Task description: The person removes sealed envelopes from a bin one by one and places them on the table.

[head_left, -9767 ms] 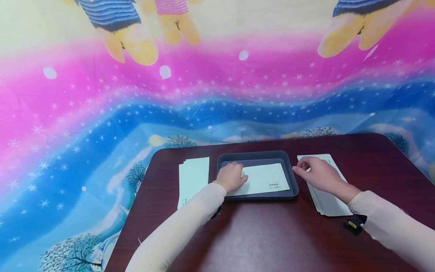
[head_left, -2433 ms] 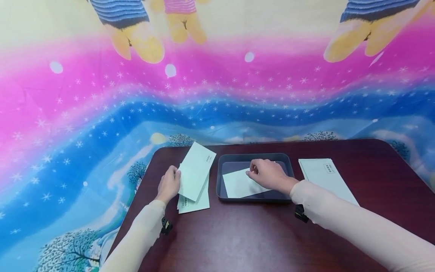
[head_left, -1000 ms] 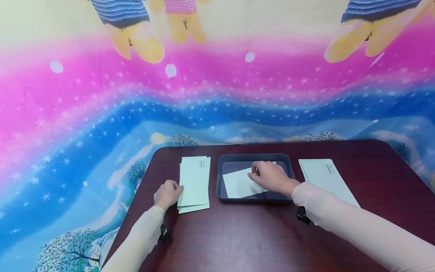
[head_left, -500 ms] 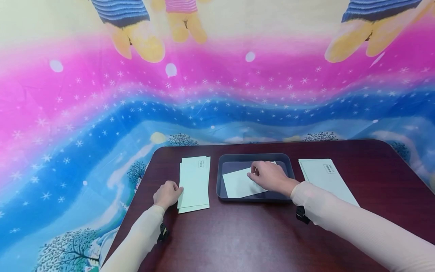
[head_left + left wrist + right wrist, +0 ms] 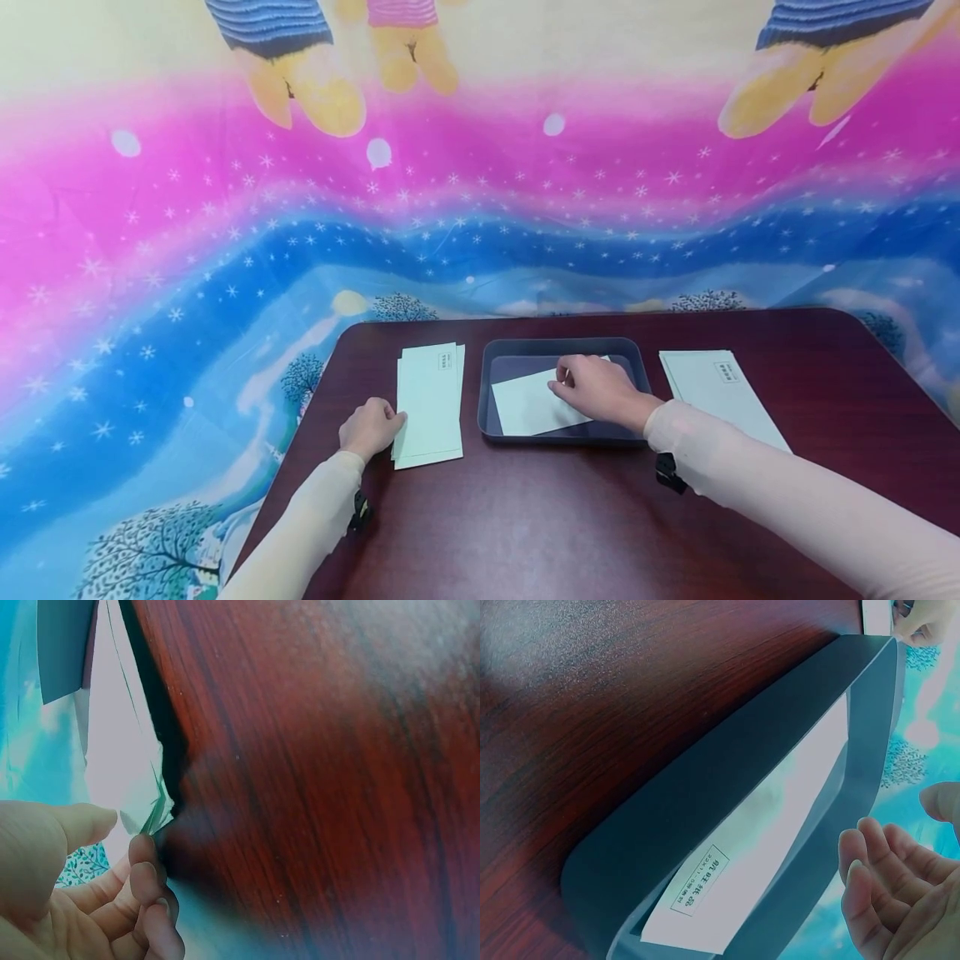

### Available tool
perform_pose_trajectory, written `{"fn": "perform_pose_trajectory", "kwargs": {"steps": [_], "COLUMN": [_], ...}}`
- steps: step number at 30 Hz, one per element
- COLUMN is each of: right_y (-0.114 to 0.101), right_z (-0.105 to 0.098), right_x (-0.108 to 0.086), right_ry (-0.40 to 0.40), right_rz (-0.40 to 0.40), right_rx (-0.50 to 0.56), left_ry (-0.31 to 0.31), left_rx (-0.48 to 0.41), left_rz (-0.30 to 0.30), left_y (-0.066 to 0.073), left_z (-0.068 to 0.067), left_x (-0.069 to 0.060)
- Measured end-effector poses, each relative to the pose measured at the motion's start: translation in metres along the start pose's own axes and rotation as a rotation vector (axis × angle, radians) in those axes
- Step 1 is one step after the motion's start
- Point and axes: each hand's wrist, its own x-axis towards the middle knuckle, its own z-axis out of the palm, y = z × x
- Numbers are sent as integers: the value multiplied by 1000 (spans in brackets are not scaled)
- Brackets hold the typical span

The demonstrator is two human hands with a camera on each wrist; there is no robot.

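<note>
In the head view, my left hand is at the left edge of a stack of pale envelopes. Its fingertips touch or nearly touch that edge; the left wrist view shows a gap between thumb and fingers, with the stack's paper edges just beyond. My right hand hovers over a dark grey tray, fingers loosely curled and holding nothing. A pale envelope lies slanted in the tray, partly hidden by that hand. The right wrist view shows a printed box on the envelope.
Another stack of pale envelopes lies right of the tray, its near part hidden by the right sleeve. Everything rests on a dark red-brown table. A colourful printed cloth hangs behind the table.
Around 2.4 seconds ago my left hand held a tilted envelope over the left stack; now that envelope lies flat on top. Over the last second both hands stay nearly still.
</note>
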Motion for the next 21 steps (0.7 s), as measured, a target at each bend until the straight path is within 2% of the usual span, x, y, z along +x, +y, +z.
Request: {"fn": "perform_pose_trajectory", "kwargs": {"steps": [7,21], "right_y": [-1,-2], "right_z": [0,-2], "right_x": [1,1], "right_ry": [-4,-1], "right_rz": [3,14], "right_rx": [5,4], "left_ry": [-9,-2], "left_rx": [6,0], "left_rz": [-12,7], "left_y": [0,0], "left_z": [0,-2], "left_x": [1,-2]}}
